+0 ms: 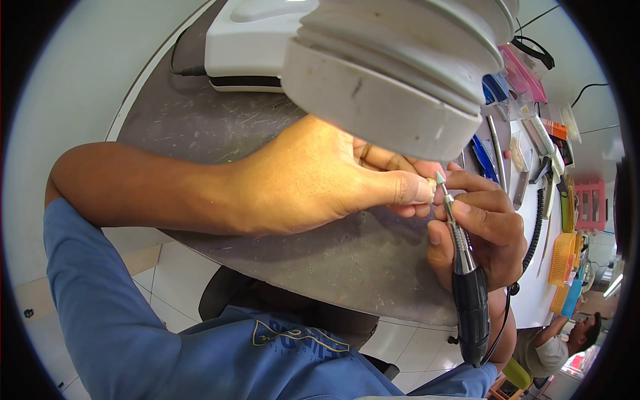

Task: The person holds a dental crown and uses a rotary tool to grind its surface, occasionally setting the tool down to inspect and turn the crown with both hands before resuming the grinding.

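My left hand [313, 177] reaches in from the left over the grey tabletop, its thumb and fingers pinched on a small tooth-coloured piece [431, 189]. Fingertips cover most of that piece. In my right hand [493, 223] is a rotary handpiece [471, 303] with a black grip and a metal nose, held like a pen and pointing up. Its pale green, cone-shaped grinding stone [440, 178] sits right beside the small piece, between the fingertips of both hands. A black cord runs from the handpiece's lower end.
A wide white ribbed duct [383, 100] hangs just above my hands. Behind it, a white machine [247, 47] stands on the grey tabletop [200, 127]. Tools, a metal rod [497, 150] and plastic baskets [562, 260] line the right side. Another person [552, 350] sits at far right.
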`<state>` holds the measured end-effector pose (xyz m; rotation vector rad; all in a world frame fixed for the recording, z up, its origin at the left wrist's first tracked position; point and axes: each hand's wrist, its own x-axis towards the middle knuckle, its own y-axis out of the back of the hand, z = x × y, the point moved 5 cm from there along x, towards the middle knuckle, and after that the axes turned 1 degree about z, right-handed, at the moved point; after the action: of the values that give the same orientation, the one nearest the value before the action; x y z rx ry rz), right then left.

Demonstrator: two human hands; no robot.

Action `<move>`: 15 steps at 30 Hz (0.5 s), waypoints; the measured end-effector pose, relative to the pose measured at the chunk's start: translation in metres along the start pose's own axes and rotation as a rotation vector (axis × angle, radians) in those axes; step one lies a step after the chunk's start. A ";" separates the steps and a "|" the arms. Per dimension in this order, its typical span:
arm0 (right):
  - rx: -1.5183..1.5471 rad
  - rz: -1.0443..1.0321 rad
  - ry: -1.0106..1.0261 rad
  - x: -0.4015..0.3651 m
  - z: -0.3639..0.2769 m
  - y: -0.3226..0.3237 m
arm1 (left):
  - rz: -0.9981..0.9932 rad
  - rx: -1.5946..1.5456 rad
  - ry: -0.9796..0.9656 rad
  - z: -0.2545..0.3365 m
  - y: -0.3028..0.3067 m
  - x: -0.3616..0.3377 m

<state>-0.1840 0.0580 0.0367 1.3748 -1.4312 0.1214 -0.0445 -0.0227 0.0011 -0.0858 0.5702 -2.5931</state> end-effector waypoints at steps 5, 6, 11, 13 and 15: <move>-0.003 -0.009 0.007 0.000 0.001 -0.001 | -0.003 -0.025 -0.003 -0.001 0.000 0.000; -0.003 -0.010 0.007 0.000 0.001 -0.001 | -0.007 -0.035 -0.005 0.000 0.000 0.000; -0.010 -0.022 0.010 0.001 0.000 -0.001 | -0.018 -0.051 -0.016 -0.001 0.000 0.000; -0.011 -0.019 0.016 0.001 0.001 -0.001 | -0.011 -0.037 -0.012 -0.001 0.000 0.000; -0.012 -0.016 0.022 0.001 0.001 -0.001 | -0.008 -0.034 -0.008 0.000 -0.001 0.000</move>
<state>-0.1831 0.0562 0.0364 1.3703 -1.4003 0.1174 -0.0446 -0.0220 0.0012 -0.1098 0.6125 -2.5903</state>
